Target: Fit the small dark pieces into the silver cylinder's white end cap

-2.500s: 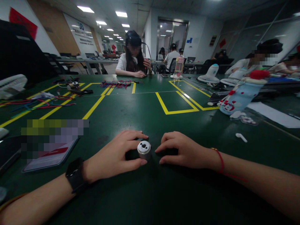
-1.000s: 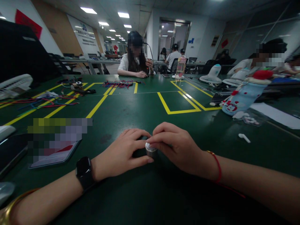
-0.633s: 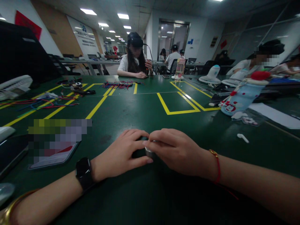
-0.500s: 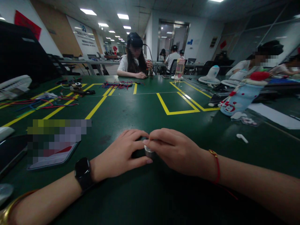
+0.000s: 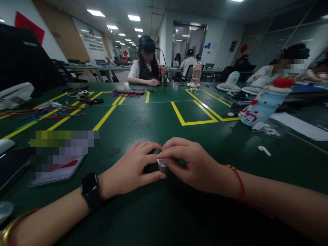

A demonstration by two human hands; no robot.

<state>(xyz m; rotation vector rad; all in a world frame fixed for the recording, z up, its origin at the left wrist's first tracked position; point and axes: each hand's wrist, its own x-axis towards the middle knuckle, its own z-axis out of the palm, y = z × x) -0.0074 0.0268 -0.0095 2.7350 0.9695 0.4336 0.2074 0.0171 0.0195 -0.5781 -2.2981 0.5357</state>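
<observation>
A small silvery metal cylinder [image 5: 162,166] stands upright on the green table [image 5: 143,218], partly covered by my fingers. My left hand [image 5: 135,167] lies low around it, with the thumb in front and the fingers behind, closed about its side. From the right, my right hand [image 5: 192,164] reaches over with bent fingers, and its thumb and fingertips are closed at the top of the cylinder. Whether those fingertips grip a separate small piece there I cannot make out.
A phone [image 5: 61,167] with a blurred screen lies left, near a mouse-like object [image 5: 6,210]. A white earbud [image 5: 264,150] and a blue bottle [image 5: 263,106] are on the right. Wires [image 5: 51,111] lie back left. Across the table sits a person [image 5: 146,68].
My right hand has turned slightly and its knuckles have risen, with the fingers more arched over the cylinder's top. My left hand and the cylinder stay nearly in place.
</observation>
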